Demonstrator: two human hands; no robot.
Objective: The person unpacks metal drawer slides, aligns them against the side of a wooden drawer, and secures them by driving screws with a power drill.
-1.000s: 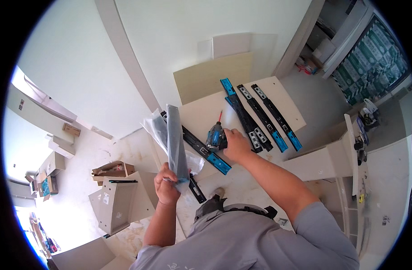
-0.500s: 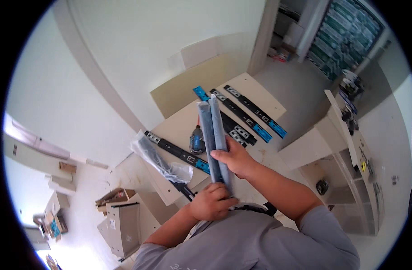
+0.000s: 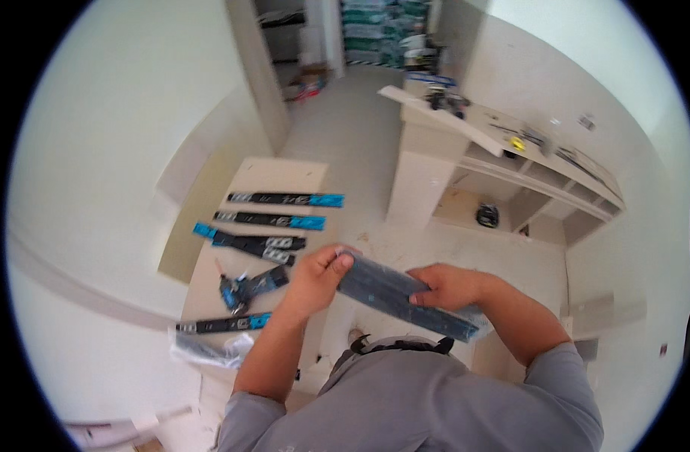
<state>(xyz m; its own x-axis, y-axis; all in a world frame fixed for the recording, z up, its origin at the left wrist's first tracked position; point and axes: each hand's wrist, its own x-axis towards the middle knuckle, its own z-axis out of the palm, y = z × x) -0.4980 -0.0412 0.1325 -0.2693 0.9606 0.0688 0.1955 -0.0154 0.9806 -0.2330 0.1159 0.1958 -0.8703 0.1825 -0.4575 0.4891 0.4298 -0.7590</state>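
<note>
Pinching wrapped bundle [image 3: 383, 288] with left hand [image 3: 315, 280] and right hand [image 3: 452, 286], newly swung to a 10-to-4 o'clock slant, leaving drill [image 3: 248, 289] unheld at 9 o'clock.

text: none legible | labels: none legible | numbers, signs: none legible

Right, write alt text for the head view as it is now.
A person's left hand and right hand hold a long, dark, plastic-wrapped bundle. To the left, a pale board bears black-and-blue slide rails and a cordless power tool.
</note>
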